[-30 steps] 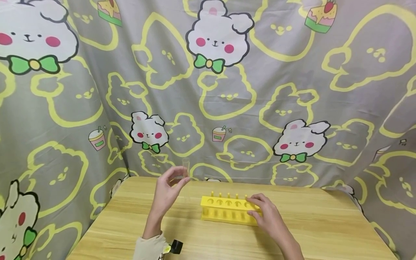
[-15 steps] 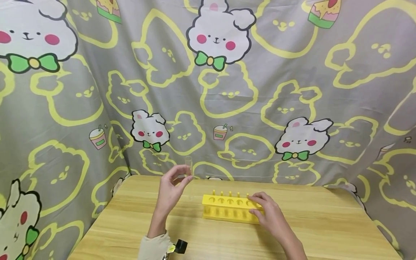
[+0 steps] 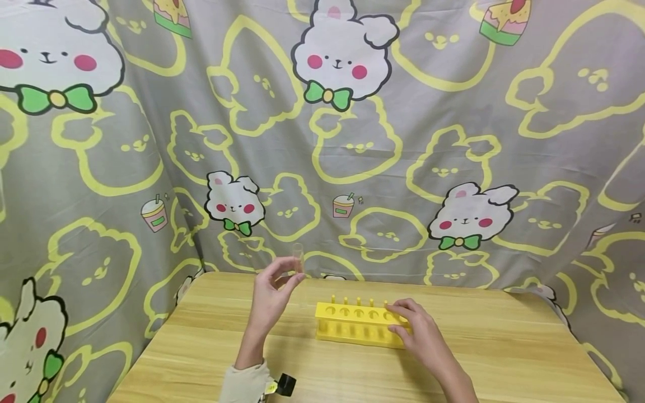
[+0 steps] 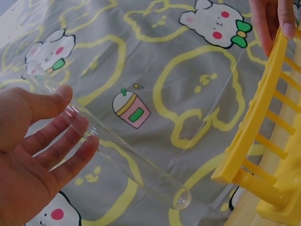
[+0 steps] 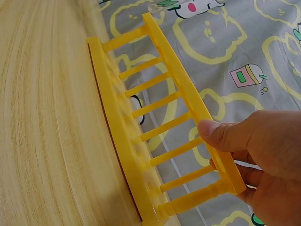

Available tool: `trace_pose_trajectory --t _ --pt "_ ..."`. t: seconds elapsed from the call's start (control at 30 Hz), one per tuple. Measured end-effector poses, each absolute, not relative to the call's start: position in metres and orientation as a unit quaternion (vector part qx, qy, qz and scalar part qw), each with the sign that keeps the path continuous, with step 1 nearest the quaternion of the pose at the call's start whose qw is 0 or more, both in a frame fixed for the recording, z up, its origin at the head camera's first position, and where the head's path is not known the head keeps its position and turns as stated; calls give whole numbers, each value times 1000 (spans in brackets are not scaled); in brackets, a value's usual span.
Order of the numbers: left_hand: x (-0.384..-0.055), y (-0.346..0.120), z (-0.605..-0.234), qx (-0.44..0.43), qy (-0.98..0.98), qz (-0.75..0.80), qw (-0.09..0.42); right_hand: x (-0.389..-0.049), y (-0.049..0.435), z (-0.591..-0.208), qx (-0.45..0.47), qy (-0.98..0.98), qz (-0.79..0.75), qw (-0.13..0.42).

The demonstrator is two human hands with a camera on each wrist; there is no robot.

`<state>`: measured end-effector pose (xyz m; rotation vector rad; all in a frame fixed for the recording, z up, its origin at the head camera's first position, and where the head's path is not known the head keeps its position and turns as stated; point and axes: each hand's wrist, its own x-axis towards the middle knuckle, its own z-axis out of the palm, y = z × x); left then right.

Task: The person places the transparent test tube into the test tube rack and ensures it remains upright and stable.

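Observation:
A clear, round-bottomed test tube (image 4: 141,167) is pinched between the thumb and fingers of my left hand (image 3: 274,288). In the head view the tube (image 3: 298,257) stands upright beside the yellow test tube rack (image 3: 353,315), to its left. My right hand (image 3: 420,330) grips the rack's right end, with the thumb (image 5: 214,132) on the near edge of the top plate and fingers behind. The rack stands on the table, its row of holes facing up and short pegs along the back. No tube shows in the visible holes; my right hand covers the last ones.
The wooden table (image 3: 484,347) runs back to a grey curtain (image 3: 272,145) printed with rabbits, which also closes in both sides. A black device (image 3: 286,384) is strapped at my left wrist, by the light sleeve (image 3: 247,382).
My left hand has shifted slightly to the right with the test tube, closer to the rack. My right hand keeps its hold on the rack. The head view has moved a little.

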<state>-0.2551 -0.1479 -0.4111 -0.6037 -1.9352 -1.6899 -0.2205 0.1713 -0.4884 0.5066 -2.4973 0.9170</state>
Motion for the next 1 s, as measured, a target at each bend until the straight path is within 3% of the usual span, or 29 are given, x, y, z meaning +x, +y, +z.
trace_pose_trajectory --t 1.0 --pt "-252 -122 -414 -252 -684 -632 262 -221 172 -487 181 -901 337 204"
